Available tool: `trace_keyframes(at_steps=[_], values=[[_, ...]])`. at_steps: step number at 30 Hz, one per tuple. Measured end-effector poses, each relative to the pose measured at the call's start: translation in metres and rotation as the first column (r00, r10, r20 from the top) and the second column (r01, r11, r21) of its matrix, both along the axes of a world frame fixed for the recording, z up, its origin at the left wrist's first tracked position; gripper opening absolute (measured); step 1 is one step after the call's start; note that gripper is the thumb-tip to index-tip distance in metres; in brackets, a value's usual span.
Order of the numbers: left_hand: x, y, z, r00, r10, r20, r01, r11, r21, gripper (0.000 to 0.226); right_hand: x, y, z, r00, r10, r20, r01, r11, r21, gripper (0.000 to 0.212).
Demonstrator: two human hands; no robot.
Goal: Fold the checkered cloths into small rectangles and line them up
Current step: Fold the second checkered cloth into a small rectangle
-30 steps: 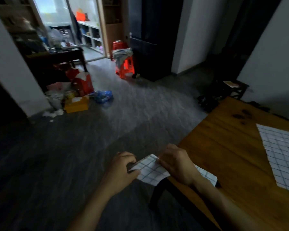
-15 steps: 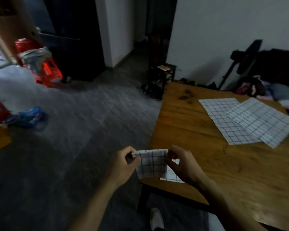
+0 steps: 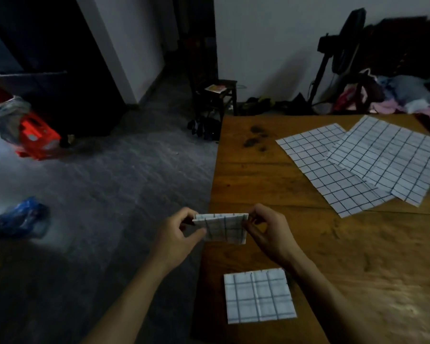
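Observation:
A small folded checkered cloth [image 3: 224, 228] hangs in the air over the left edge of the wooden table [image 3: 296, 234]. My left hand [image 3: 178, 235] pinches its left end and my right hand [image 3: 267, 233] pinches its right end. Closer to me, a second folded checkered cloth [image 3: 258, 297] lies flat on the table near the edge. Two unfolded checkered cloths lie overlapping at the far right: one [image 3: 325, 167] underneath and one [image 3: 390, 157] on top of it.
The table's left edge drops to a grey floor [image 3: 114, 189]. A dark stool [image 3: 215, 98] stands beyond the table. A fan [image 3: 343, 48] and a pile of clothes [image 3: 395, 95] are at the far right. Red stools [image 3: 35, 135] and a blue bag [image 3: 20, 218] lie left.
The view has swung right and down, bringing the table and the second folded cloth into sight. Both hands have lifted the folded cloth off the table edge and hold it up.

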State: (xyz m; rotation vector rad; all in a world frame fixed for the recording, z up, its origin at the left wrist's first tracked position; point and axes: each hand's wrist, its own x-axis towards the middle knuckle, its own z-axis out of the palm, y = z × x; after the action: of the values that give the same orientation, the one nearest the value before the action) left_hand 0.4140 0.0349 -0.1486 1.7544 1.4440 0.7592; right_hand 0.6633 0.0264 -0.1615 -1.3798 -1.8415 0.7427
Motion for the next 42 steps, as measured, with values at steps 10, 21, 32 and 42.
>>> trace_keyframes(at_steps=[10,21,32,42], values=[[0.067,0.079,-0.045,0.987,-0.145,0.067,0.157,0.957,-0.242,0.011,0.055,0.016,-0.023,0.970,-0.238,-0.045,0.236,0.971,-0.040,0.007],[0.064,0.117,-0.051,0.900,-0.415,-0.134,0.408,0.910,-0.075,0.009,0.049,0.002,-0.058,0.900,-0.432,0.064,0.436,0.888,-0.146,0.013],[0.071,0.132,-0.089,0.850,-0.518,-0.098,0.492,0.846,-0.205,0.010,0.041,-0.003,-0.087,0.849,-0.508,0.144,0.516,0.744,-0.424,0.007],[0.092,0.146,-0.126,0.849,-0.498,-0.175,0.413,0.834,-0.367,0.006,0.056,0.004,-0.101,0.843,-0.449,0.297,0.536,0.654,-0.533,0.015]])
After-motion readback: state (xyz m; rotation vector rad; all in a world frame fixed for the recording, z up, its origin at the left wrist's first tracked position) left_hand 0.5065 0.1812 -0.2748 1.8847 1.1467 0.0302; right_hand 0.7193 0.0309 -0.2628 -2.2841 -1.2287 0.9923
